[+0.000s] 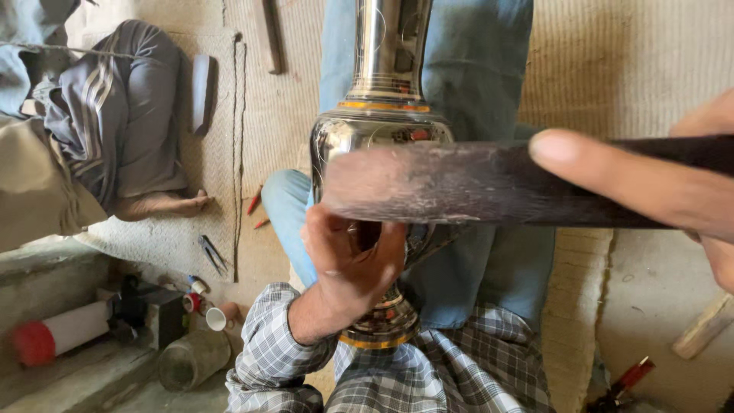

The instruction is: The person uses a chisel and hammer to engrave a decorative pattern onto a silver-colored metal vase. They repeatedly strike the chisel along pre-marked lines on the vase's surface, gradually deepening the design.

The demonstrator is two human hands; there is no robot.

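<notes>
A tall shiny metal vase [382, 92] with gold bands lies along my lap, its base toward me. My left hand [352, 264] presses against the vase's belly, fingers curled; what they pinch is hidden. My right hand [650, 183] grips a dark wooden mallet [451, 183], its worn flat head held across the vase's belly, close to the camera.
Another person's legs in grey trousers [130, 115] sit at the left on woven matting. Pliers [212, 254] and red pencils [254, 200] lie on the mat. Small cups [218, 317], a glass jar [191, 358] and a white roll with a red end [57, 334] stand at lower left.
</notes>
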